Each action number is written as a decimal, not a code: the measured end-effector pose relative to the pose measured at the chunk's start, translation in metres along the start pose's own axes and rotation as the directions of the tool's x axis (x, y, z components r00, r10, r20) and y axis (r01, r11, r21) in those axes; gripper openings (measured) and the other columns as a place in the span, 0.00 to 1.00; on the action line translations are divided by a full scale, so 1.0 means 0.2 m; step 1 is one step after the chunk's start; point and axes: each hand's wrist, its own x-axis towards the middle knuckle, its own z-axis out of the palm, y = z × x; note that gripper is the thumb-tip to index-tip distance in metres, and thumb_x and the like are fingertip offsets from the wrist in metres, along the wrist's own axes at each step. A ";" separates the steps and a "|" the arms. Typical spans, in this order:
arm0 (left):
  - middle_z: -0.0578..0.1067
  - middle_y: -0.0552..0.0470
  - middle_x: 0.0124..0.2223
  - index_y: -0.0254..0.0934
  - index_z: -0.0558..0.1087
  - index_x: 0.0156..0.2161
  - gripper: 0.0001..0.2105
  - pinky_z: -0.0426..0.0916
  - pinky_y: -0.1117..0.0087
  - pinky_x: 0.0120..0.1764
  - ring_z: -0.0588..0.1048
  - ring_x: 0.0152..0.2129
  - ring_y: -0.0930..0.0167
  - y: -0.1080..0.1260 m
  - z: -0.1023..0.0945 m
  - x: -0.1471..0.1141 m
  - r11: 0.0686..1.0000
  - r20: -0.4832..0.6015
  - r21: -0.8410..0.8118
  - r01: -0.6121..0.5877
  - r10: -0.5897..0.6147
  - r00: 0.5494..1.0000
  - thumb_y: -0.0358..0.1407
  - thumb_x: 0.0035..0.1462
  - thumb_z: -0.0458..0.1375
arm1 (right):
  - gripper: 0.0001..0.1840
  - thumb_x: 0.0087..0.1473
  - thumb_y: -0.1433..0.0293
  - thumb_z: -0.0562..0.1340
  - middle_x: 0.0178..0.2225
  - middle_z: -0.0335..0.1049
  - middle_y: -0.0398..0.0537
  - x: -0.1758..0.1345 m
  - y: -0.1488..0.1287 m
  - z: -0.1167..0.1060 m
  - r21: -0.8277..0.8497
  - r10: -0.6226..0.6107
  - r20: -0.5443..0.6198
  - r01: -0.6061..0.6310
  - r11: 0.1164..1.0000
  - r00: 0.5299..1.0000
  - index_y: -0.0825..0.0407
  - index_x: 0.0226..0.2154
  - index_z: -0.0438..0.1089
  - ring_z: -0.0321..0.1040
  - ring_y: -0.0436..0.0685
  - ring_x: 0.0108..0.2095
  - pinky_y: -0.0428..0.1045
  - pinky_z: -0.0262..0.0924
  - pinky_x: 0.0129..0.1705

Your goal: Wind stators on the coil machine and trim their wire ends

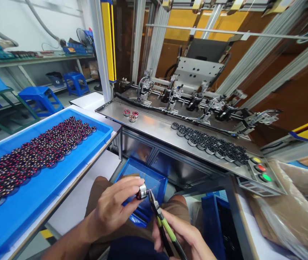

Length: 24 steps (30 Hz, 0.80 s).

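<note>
Between the thumb and fingers of my left hand [118, 202] is a small round motor stator [142, 191] with a silvery rim, held on edge above my lap. My right hand [177, 233] is wrapped around cutting pliers [167, 227] with yellow-green and black handles. The plier jaws point up at the stator's right side, close to a thin wire there; whether they touch it I cannot tell. Three wound stators [132, 118] with red and copper parts stand on the metal ledge [154, 124] ahead.
On my left, a blue tray [89, 155] carries many wound stators. Several black stator cores [210, 142] line the ledge's right part, beside yellow, red and green buttons [264, 177]. Winding machinery [197, 97] stands behind, a blue bin [158, 184] below my hands, a plastic-lined carton [300, 202] at right.
</note>
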 end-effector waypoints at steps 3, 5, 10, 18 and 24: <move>0.80 0.43 0.50 0.42 0.63 0.61 0.34 0.78 0.60 0.50 0.80 0.47 0.62 0.00 0.00 -0.01 1.000 0.002 -0.021 0.016 -0.016 1.000 0.20 0.51 0.65 | 0.32 0.58 0.57 0.64 0.41 0.70 0.52 0.00 0.00 0.01 0.028 0.013 -0.012 -0.013 1.000 1.000 0.35 0.63 0.59 0.71 0.54 0.34 0.51 0.69 0.37; 0.80 0.43 0.51 0.42 0.62 0.62 0.36 0.77 0.60 0.51 0.80 0.47 0.62 0.00 0.01 -0.01 0.999 -0.004 -0.040 0.019 -0.019 1.000 0.20 0.50 0.66 | 0.32 0.58 0.56 0.64 0.40 0.70 0.52 0.01 0.00 0.01 0.038 0.028 -0.015 -0.027 0.999 0.999 0.38 0.63 0.60 0.70 0.53 0.33 0.50 0.69 0.35; 0.80 0.42 0.50 0.39 0.62 0.63 0.36 0.77 0.64 0.51 0.80 0.46 0.64 -0.01 0.03 0.00 0.997 -0.045 -0.068 -0.020 0.017 0.999 0.20 0.50 0.65 | 0.32 0.57 0.58 0.65 0.36 0.69 0.48 0.02 -0.02 0.02 0.043 0.041 -0.015 -0.040 0.998 0.999 0.36 0.62 0.61 0.67 0.51 0.29 0.48 0.65 0.33; 0.78 0.40 0.50 0.33 0.59 0.64 0.36 0.75 0.64 0.54 0.78 0.49 0.66 -0.02 0.02 -0.02 0.997 -0.025 -0.036 -0.068 0.068 0.997 0.18 0.51 0.64 | 0.33 0.55 0.66 0.65 0.35 0.68 0.44 0.03 -0.03 0.03 0.055 0.066 -0.020 -0.065 0.996 0.998 0.31 0.61 0.61 0.65 0.48 0.28 0.45 0.62 0.31; 0.77 0.41 0.50 0.32 0.58 0.64 0.36 0.73 0.64 0.57 0.76 0.52 0.67 -0.03 0.03 -0.04 0.995 0.021 0.039 -0.094 0.093 0.995 0.17 0.52 0.63 | 0.35 0.51 0.77 0.61 0.30 0.70 0.44 0.04 -0.05 0.02 -0.291 0.022 -0.186 -0.076 0.954 0.982 0.38 0.59 0.66 0.66 0.51 0.30 0.45 0.64 0.34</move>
